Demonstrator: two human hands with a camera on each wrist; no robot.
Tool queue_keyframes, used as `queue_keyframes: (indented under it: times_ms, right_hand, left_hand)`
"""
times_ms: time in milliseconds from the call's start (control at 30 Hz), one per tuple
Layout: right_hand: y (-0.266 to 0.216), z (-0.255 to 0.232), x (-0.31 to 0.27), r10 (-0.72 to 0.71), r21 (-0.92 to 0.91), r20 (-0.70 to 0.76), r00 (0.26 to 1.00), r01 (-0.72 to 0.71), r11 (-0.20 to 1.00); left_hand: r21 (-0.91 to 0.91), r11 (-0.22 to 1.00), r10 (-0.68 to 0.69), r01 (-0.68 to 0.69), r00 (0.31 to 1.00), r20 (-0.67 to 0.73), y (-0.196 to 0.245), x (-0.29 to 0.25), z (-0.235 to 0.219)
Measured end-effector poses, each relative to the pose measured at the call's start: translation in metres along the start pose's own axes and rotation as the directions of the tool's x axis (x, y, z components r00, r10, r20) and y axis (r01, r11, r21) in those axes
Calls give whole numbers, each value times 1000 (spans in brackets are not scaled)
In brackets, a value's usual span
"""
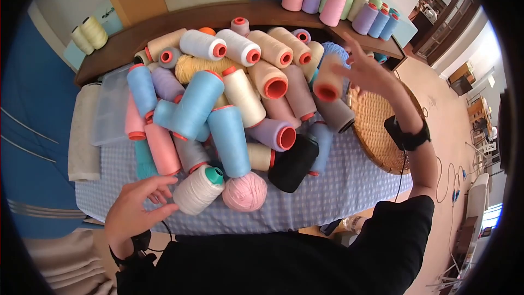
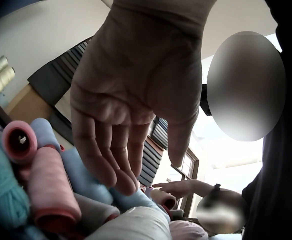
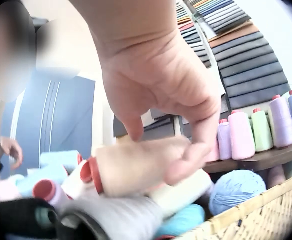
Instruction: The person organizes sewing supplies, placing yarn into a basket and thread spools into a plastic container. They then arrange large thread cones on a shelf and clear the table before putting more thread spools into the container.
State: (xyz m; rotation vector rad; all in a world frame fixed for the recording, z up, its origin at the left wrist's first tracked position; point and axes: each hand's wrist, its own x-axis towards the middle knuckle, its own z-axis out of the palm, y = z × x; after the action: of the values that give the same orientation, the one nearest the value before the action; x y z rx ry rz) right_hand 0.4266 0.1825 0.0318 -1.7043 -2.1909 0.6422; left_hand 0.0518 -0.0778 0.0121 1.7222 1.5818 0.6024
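My left hand [image 1: 134,207] hovers palm down with loosely bent fingers beside a white thread cone [image 1: 197,194] with a green core, at the near side of the pile. A pink yarn ball [image 1: 244,192] lies right of that cone. At the pile's right side, my right hand [image 1: 374,71] is spread with thumb apart. Just by its fingertips, a beige thread cone [image 3: 136,167] with a red core is blurred by motion. In the right wrist view, fingers overlap the cone's narrow end while the thumb stands off it. A grey cone [image 1: 334,113] lies below.
Many more cones, including blue [image 1: 197,104] and black [image 1: 295,165], are heaped on a checked cloth [image 1: 284,210]. A woven basket [image 1: 382,120] leans at the right. Upright cones [image 1: 333,8] line the wooden shelf behind. A clear plastic box [image 1: 112,106] sits at the left.
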Motion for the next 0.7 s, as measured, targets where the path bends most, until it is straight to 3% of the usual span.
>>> queue_keyframes:
  times_ms: [33, 100, 133, 200, 233, 267, 300, 333, 400, 433, 500, 633, 700]
  right_hand:
    - [0, 3, 5, 141, 70, 88, 986, -147, 987]
    - [-5, 5, -2, 236, 101, 351, 906, -287, 953]
    - [-10, 6, -6, 232, 97, 346, 909, -281, 955]
    - [-18, 9, -18, 103, -98, 318, 943, -75, 992]
    - [-5, 18, -18, 105, -98, 317, 943, -77, 992]
    - [18, 33, -13, -96, -180, 227, 969, 139, 974]
    - [22, 38, -14, -304, -279, 153, 940, 336, 900]
    - [22, 38, -16, -306, -283, 147, 941, 336, 898]
    - [17, 38, -19, -188, -278, 163, 968, 228, 933]
    - [4, 32, -23, -195, -281, 162, 967, 235, 931]
    - [-20, 21, -34, 93, 64, 244, 965, -112, 992]
    - [-14, 28, -45, 158, 60, 300, 941, -184, 981]
    - [-23, 22, -52, 78, 19, 320, 944, -88, 996]
  left_hand:
    - [6, 1000, 9, -9, 1000, -8, -2, -1, -1]
    - [5, 1000, -24, 24, 1000, 10, -6, -2, -2]
    - [2, 1000, -20, 20, 1000, 3, -7, 0, -2]
    - [23, 999, -31, 31, 1000, -1, -8, 1, -2]
    - [23, 999, -30, 30, 1000, 1, -9, 2, -1]
    - [21, 1000, -18, 17, 1000, 8, -9, 4, -1]
    - [19, 1000, -4, 4, 1000, 14, -8, 5, -1]
    - [20, 1000, 2, -3, 1000, 10, -8, 6, -1]
    - [17, 1000, -13, 12, 999, 34, -7, 8, -1]
    - [16, 1000, -12, 12, 1000, 26, -7, 8, -2]
    - [31, 999, -16, 15, 999, 38, -8, 7, -3]
    - [31, 1000, -8, 7, 999, 36, -9, 7, -4]
    - [23, 1000, 4, -5, 999, 42, -10, 7, -3]
